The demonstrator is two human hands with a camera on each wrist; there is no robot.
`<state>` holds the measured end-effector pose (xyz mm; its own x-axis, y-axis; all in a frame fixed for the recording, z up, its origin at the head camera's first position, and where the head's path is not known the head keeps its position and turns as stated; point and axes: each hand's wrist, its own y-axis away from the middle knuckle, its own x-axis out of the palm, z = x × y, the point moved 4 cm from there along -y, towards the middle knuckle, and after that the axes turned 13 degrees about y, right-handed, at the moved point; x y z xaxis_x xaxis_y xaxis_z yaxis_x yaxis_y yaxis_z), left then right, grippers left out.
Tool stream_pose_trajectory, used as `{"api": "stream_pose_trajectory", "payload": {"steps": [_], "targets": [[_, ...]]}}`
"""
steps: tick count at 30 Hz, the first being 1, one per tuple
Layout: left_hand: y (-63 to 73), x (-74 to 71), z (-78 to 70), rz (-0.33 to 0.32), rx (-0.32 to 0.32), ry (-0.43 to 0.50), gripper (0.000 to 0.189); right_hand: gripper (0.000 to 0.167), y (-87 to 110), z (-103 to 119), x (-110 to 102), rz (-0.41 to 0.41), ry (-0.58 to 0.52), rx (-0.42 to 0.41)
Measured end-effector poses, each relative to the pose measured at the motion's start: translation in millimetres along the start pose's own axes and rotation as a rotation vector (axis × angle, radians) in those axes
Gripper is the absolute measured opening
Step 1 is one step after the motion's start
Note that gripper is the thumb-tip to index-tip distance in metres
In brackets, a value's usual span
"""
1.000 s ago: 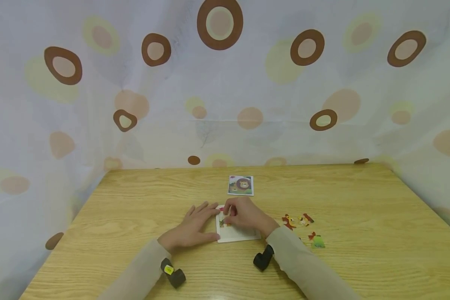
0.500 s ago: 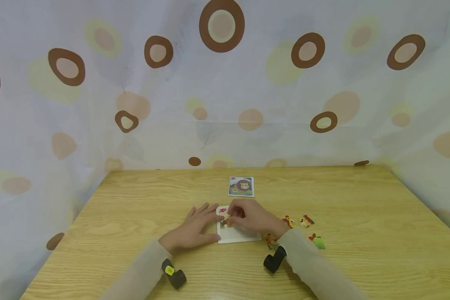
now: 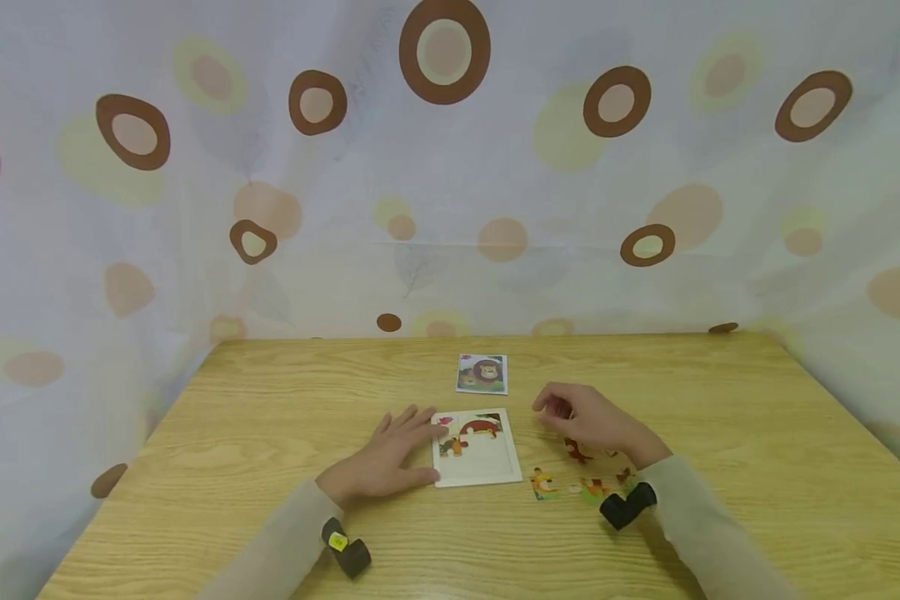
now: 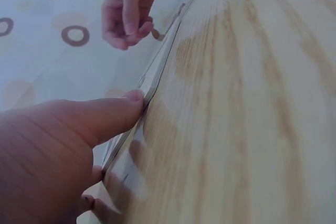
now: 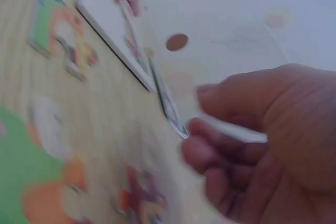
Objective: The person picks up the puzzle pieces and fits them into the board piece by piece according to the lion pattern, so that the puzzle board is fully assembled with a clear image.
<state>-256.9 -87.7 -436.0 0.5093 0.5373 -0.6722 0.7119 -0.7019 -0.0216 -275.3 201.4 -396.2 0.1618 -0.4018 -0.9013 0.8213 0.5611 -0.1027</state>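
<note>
A square white puzzle tray (image 3: 495,475) lies on the table, with several fitted pieces (image 3: 480,427) along its top and left side. My left hand (image 3: 386,454) rests at the tray's left side, fingers spread. In the left wrist view the thumb (image 4: 113,116) touches the tray's edge. My right hand (image 3: 588,421) hovers right of the tray, over loose puzzle pieces (image 3: 543,485). Its fingers are loosely curled, thumb apart, with nothing between them in the right wrist view. An orange-and-green puzzle piece (image 5: 39,35) lies beside the tray there; pieces under the right hand are partly hidden.
A picture card with a lion (image 3: 482,373) lies behind the tray. The wooden table (image 3: 307,383) ends at a white curtain (image 3: 360,275) with brown and tan spots.
My right hand has let go of a puzzle piece in the tray and moved right, over the loose pieces. The tray's fitted pieces now show. My left hand has stayed put.
</note>
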Motion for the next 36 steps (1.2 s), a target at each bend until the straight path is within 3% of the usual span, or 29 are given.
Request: {"api": "stream_pose_trajectory", "payload": {"steps": [9,15,23,29,36], "targets": [[1.4,-1.1,-0.5,-0.008,-0.007,0.034,0.052,0.031,15.6,-10.9,-11.5,0.176,0.041,0.035],[0.4,-1.1,-1.5,-0.021,-0.004,0.033,0.046,0.037,22.4,-10.0,-16.1,0.236,0.071,0.029],[-0.4,0.8,-1.1,-0.034,0.002,0.019,0.046,0.030,22.7,-13.2,-11.3,0.211,0.045,0.053],[-2.9,3.8,-0.4,-0.035,0.021,0.022,0.046,0.033,22.9,-14.5,-9.0,0.187,0.055,0.130],[-1.7,2.5,-1.9,-0.032,-0.004,0.001,0.048,0.028,19.7,-13.6,-5.5,0.201,0.034,0.149]]}}
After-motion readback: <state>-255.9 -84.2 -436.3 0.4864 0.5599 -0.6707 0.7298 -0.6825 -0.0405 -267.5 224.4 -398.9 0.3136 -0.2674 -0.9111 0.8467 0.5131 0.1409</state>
